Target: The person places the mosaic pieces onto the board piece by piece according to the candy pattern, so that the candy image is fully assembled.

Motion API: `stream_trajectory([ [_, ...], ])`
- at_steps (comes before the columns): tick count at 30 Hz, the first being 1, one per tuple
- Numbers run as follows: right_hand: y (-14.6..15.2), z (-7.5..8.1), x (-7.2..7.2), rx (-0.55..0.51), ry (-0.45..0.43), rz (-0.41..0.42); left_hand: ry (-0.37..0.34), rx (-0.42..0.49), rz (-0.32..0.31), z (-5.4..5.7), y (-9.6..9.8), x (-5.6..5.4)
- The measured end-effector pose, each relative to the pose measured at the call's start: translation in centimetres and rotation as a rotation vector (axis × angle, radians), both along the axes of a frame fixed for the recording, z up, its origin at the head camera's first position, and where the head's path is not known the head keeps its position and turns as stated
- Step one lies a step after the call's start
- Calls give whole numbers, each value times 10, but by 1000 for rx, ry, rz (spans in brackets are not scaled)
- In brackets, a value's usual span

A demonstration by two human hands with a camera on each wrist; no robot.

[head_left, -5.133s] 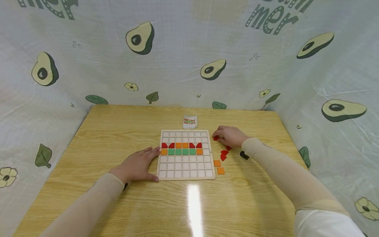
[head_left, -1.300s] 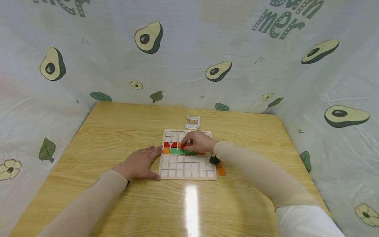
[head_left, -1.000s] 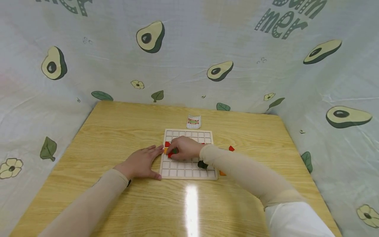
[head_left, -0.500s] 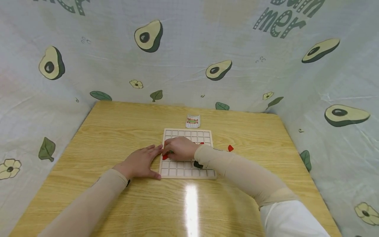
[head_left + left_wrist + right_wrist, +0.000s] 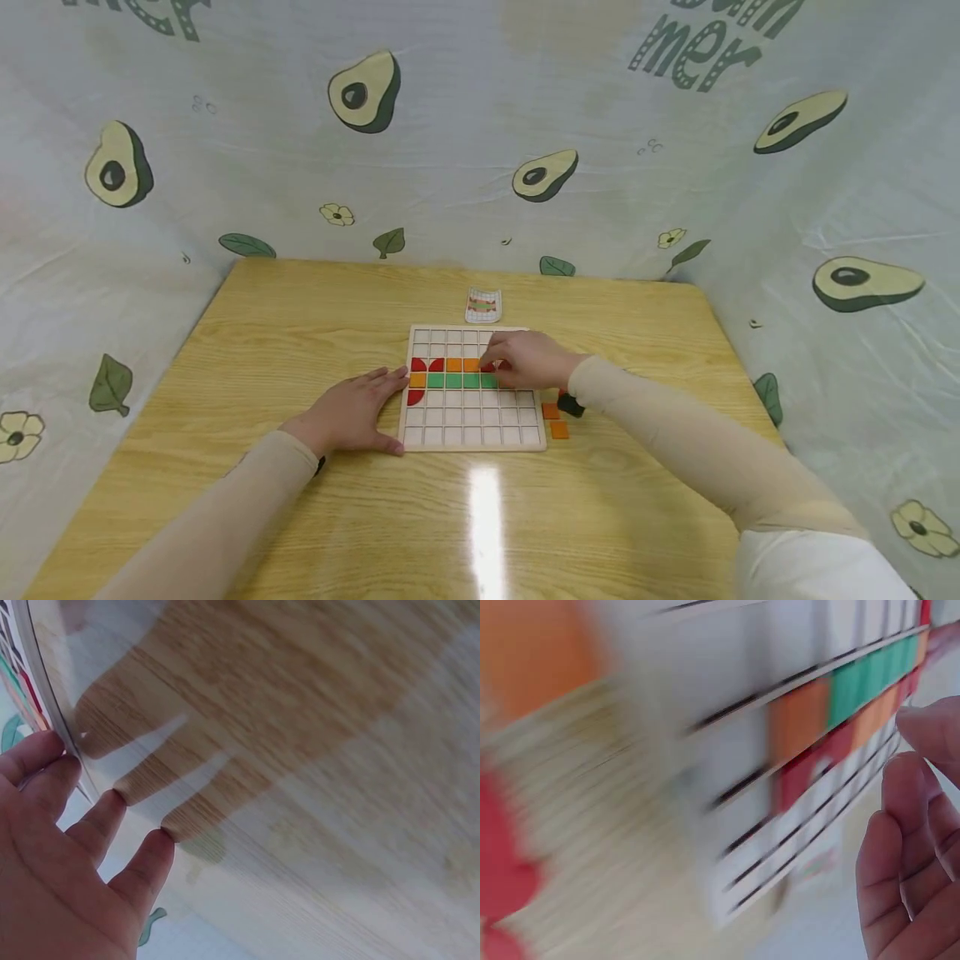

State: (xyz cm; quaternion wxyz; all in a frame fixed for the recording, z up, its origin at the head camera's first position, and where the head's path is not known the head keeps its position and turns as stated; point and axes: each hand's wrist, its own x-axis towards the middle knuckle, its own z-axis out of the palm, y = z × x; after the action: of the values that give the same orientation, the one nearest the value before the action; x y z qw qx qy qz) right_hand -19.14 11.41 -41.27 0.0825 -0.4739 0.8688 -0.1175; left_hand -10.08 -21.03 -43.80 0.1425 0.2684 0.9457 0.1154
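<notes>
A wooden grid board [image 5: 465, 435] lies on the table, partly filled with tiles. One row holds red quarter-circles and orange squares, and the row below has green squares [image 5: 453, 381] with orange at its ends. Under the left orange tile sits a single red quarter-circle tile [image 5: 415, 397]. My left hand [image 5: 348, 417] rests spread against the board's left edge, fingers and thumb touching it. Above the board's right part is my right hand [image 5: 531, 358], its fingers loosely bent. In the right wrist view no tile shows between those fingers [image 5: 904, 787].
Beside the board's right edge lie two orange squares [image 5: 559, 430]. Loose red tiles [image 5: 502, 847] lie there too, mostly hidden by my right wrist in the head view. A small pattern card [image 5: 483, 306] lies behind the board. Printed cloth [image 5: 450, 167] surrounds the table.
My right hand carried red tiles to the board's left side, left one quarter-circle under the left orange tile, and has moved back right. The left hand has stayed at the board's edge.
</notes>
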Motion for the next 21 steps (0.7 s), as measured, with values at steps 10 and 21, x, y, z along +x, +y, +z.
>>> stream_trajectory([
  [10,87,-5,14,24,-26,-198,1,3,8,-5,1,-1],
  [21,122,-13,23,-23,-11,-288,2,14,1,-3,1,-1],
])
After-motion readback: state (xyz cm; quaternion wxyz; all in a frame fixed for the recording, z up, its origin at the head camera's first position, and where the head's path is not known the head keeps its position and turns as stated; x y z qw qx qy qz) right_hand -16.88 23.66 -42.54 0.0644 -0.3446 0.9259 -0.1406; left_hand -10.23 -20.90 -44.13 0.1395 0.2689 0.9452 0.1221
